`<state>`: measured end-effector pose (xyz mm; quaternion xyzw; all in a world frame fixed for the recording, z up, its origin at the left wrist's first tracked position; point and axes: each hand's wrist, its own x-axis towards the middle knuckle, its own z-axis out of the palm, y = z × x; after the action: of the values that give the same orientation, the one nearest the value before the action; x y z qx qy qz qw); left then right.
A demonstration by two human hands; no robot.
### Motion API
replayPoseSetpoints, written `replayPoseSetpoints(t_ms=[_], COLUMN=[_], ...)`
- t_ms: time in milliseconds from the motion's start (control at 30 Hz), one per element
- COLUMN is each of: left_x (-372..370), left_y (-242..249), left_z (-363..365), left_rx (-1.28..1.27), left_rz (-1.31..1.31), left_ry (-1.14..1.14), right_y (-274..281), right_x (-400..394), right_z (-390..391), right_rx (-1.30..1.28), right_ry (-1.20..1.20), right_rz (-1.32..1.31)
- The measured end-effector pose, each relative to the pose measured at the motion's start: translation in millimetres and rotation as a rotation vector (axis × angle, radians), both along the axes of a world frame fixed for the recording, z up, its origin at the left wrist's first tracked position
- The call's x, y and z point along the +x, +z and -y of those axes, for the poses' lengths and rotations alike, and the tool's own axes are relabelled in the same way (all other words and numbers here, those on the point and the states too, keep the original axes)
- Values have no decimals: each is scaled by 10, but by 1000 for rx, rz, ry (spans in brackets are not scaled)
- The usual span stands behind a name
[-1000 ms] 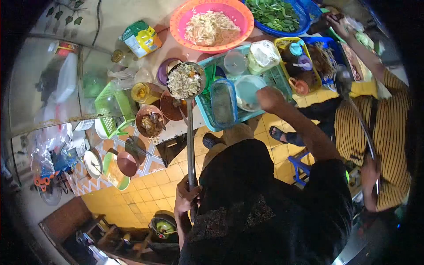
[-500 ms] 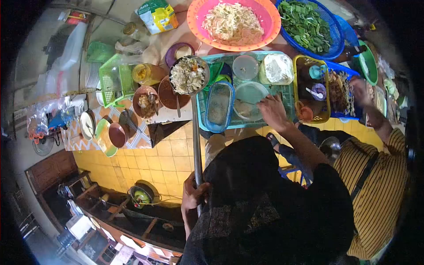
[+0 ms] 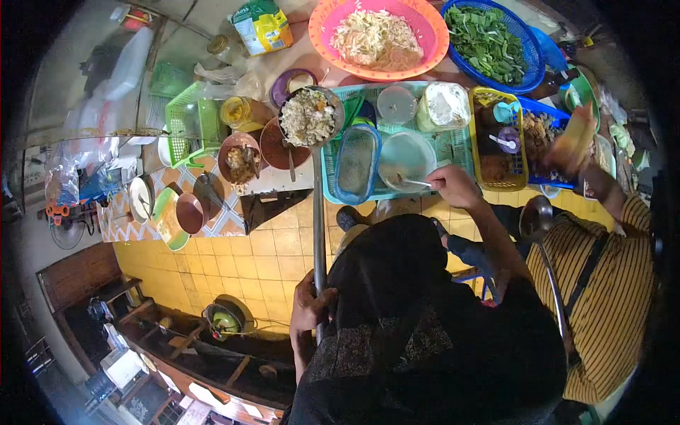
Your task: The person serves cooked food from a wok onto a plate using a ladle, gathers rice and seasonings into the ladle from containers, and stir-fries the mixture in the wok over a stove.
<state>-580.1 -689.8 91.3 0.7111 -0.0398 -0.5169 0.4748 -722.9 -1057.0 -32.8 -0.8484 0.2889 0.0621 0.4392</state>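
My left hand (image 3: pixel 309 306) is wrapped round the long metal handle of a ladle (image 3: pixel 319 234). Its bowl, heaped with rice (image 3: pixel 309 118), is above the counter. My right hand (image 3: pixel 455 186) pinches the end of a small spoon (image 3: pixel 419 183), whose tip is inside a round translucent container (image 3: pixel 408 157) with a little pale stuff at the bottom. Left of it stands a blue-rimmed oblong container (image 3: pixel 356 166). Both are in a turquoise basket (image 3: pixel 330 184), along with a white tub (image 3: pixel 444 106) and a lidded round container (image 3: pixel 397 105).
A person in a striped shirt (image 3: pixel 602 283) works at my right; that person's hand (image 3: pixel 577 142) is blurred. A ladle (image 3: pixel 536 218) hangs beside them. Behind are a pink basin (image 3: pixel 319 39) of shreds and a blue basket (image 3: pixel 536 78) of greens. Bowls (image 3: pixel 273 159) and a yellow basket (image 3: pixel 523 117) flank the turquoise one.
My right hand has drawn a little right and down, and the spoon in it now shows clearly. The ladle by the other person shows more of its handle. My left hand keeps its hold.
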Motion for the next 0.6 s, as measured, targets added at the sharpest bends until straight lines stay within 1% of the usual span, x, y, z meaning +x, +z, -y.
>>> replayPoseSetpoints(t_ms=[67,167,267,367,467,567,600], left_x=[28,71,117,113,159,195,184], left_y=[-5,-85,-14,-27,-114,-62,-75], left_z=[-65,-236,-296,-361,-503,-526,-534], left_rx=[-30,-76,-35,-47,-30,-35,-52], left_rz=[14,5,40,28,5,17,45], left_ry=[-12,-44,-116,-89,-141,-180,-174], right_y=[50,1,-40,-61,-116,-138,-118], right_x=[-18,-85,-130,-166,-189,-205,-190], right_z=[-87,-158,-244,-293,-321,-308,-305], right_rx=[-54,-99,-150,-137,-181,-104,-120], right_ry=[-62,-87,-162,-179,-170,-197,-195], right_rz=[56,6,31,21,37,66,57])
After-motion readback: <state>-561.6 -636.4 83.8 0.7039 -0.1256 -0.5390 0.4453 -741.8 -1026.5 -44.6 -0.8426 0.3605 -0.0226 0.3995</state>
